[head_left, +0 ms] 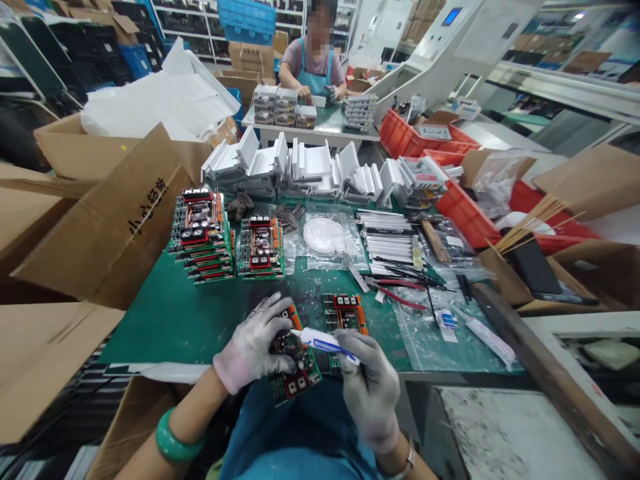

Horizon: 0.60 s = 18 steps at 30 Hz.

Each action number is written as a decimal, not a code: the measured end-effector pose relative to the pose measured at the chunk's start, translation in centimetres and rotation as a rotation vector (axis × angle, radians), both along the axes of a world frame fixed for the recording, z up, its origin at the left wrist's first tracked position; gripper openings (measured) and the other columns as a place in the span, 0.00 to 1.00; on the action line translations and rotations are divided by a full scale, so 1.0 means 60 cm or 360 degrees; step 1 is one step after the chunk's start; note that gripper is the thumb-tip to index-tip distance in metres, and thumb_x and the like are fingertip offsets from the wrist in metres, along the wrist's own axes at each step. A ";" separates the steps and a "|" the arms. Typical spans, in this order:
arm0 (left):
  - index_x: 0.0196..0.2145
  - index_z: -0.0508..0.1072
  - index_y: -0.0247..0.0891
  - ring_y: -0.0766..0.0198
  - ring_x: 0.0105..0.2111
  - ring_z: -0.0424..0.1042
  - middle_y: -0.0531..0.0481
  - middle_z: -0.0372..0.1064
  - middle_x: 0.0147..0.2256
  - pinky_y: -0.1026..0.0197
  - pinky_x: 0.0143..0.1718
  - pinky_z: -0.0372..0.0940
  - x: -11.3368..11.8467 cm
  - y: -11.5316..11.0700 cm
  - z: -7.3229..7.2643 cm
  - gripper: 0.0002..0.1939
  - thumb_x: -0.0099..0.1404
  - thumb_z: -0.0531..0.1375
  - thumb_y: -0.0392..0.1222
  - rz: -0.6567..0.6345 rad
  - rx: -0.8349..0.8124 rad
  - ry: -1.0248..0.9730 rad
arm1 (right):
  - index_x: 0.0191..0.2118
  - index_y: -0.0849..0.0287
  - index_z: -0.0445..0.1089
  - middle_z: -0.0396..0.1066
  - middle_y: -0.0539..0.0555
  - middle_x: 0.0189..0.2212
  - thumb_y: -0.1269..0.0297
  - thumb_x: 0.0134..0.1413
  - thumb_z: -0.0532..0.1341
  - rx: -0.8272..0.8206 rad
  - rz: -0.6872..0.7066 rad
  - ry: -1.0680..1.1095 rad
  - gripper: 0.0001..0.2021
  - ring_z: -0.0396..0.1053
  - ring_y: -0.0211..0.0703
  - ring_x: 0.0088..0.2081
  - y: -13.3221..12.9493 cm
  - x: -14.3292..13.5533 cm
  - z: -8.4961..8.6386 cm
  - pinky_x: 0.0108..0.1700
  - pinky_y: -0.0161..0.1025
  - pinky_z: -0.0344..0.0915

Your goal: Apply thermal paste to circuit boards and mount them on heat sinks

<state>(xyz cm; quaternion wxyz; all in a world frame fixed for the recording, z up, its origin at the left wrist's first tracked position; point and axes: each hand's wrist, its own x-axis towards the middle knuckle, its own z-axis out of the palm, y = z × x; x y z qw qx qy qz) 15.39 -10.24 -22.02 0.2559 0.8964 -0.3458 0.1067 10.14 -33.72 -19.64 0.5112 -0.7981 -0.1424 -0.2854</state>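
Observation:
My gloved left hand (257, 343) grips a green circuit board (296, 385) at the table's front edge, fingers over its upper left part. My gloved right hand (370, 377) is closed around a white and blue tube (323, 341), its narrow nozzle pointing left at the board; I cannot tell whether the tip touches it. Behind the tube, a second circuit board (346, 305) lies on the green table, partly hidden by my right hand. Farther back stand a tall stack of boards (203, 233) and a lower stack (261, 247), with black and red parts on top.
Silver heat sinks (310, 167) line the table's back. A round white disc (324, 236) lies on plastic. To the right are thin strips (387, 240), red-handled pliers (400, 293) and a second tube (490, 341). Cardboard boxes (110, 233) flank the left; a person (315, 63) works opposite.

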 end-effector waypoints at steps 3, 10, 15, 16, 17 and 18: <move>0.48 0.71 0.40 0.43 0.66 0.52 0.38 0.62 0.62 0.38 0.64 0.56 -0.008 0.002 0.005 0.31 0.58 0.63 0.67 0.0038 0.0062 -0.0022 | 0.47 0.52 0.71 0.77 0.54 0.41 0.67 0.66 0.57 0.0112 0.0003 0.0096 0.08 0.77 0.45 0.43 -0.016 -0.012 -0.002 0.42 0.41 0.76; 0.53 0.69 0.41 0.38 0.68 0.47 0.35 0.58 0.64 0.32 0.66 0.46 -0.043 -0.011 0.002 0.48 0.46 0.61 0.79 -0.0089 0.0023 0.0063 | 0.47 0.52 0.70 0.77 0.54 0.39 0.63 0.69 0.54 -0.0075 0.0085 0.0032 0.08 0.77 0.44 0.39 -0.023 -0.011 -0.005 0.39 0.41 0.76; 0.46 0.70 0.38 0.37 0.68 0.47 0.32 0.58 0.63 0.31 0.65 0.48 -0.041 -0.020 -0.003 0.43 0.48 0.60 0.79 -0.0075 -0.0011 0.0084 | 0.46 0.52 0.70 0.77 0.54 0.37 0.60 0.71 0.52 -0.0203 0.0125 -0.0019 0.10 0.77 0.44 0.38 -0.011 0.006 -0.001 0.38 0.40 0.74; 0.46 0.70 0.39 0.37 0.68 0.47 0.32 0.58 0.62 0.31 0.65 0.48 -0.040 -0.020 -0.002 0.42 0.49 0.60 0.79 -0.0079 -0.0017 0.0075 | 0.45 0.52 0.69 0.77 0.54 0.37 0.60 0.71 0.52 -0.0217 0.0128 -0.0025 0.10 0.77 0.44 0.37 -0.009 0.009 0.000 0.37 0.40 0.74; 0.46 0.70 0.39 0.37 0.67 0.48 0.32 0.59 0.62 0.31 0.65 0.48 -0.040 -0.019 -0.002 0.42 0.50 0.60 0.78 -0.0083 -0.0022 0.0063 | 0.45 0.53 0.69 0.77 0.54 0.36 0.59 0.71 0.51 -0.0227 0.0128 -0.0037 0.10 0.77 0.44 0.36 -0.008 0.012 0.001 0.37 0.40 0.74; 0.47 0.69 0.39 0.38 0.67 0.48 0.32 0.59 0.62 0.31 0.65 0.48 -0.041 -0.018 -0.001 0.42 0.50 0.60 0.78 -0.0081 -0.0025 0.0052 | 0.45 0.53 0.69 0.77 0.54 0.36 0.59 0.71 0.51 -0.0234 0.0125 -0.0051 0.10 0.77 0.44 0.36 -0.008 0.014 0.002 0.36 0.40 0.74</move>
